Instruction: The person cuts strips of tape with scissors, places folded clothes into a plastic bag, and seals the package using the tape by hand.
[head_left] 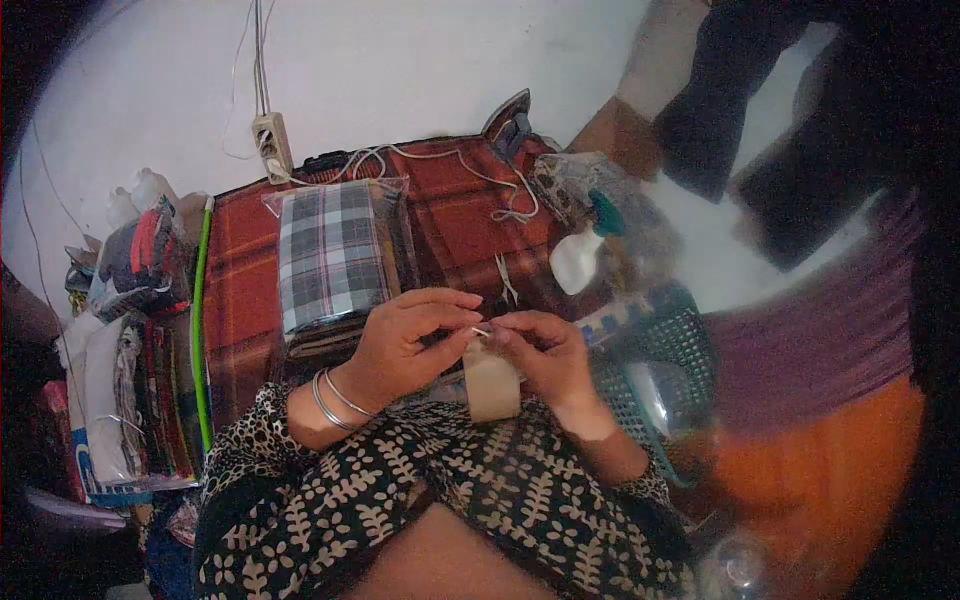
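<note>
My left hand (pixel 405 338), with two silver bangles (pixel 335 405) at the wrist, and my right hand (pixel 548 352) meet in front of my body. Their fingertips pinch the top of a beige strip (pixel 492 385) that hangs down over my patterned clothing. Whether it is cloth or card I cannot tell. A tiny white bit shows between the fingertips, too small to name. Just beyond my fingers lie small scissors (pixel 506 282), their blades pointing away. Left of them sits a packet of folded plaid cloth (pixel 335 255) in clear plastic.
An iron (pixel 508 125) with its cord stands at the far edge of the red plaid cloth (pixel 450 215). A power strip (pixel 270 145) lies behind. At right are a white bottle (pixel 577 262) and a green basket (pixel 675 345). Packed cloths (pixel 115 400) and a green stick (pixel 201 330) lie left.
</note>
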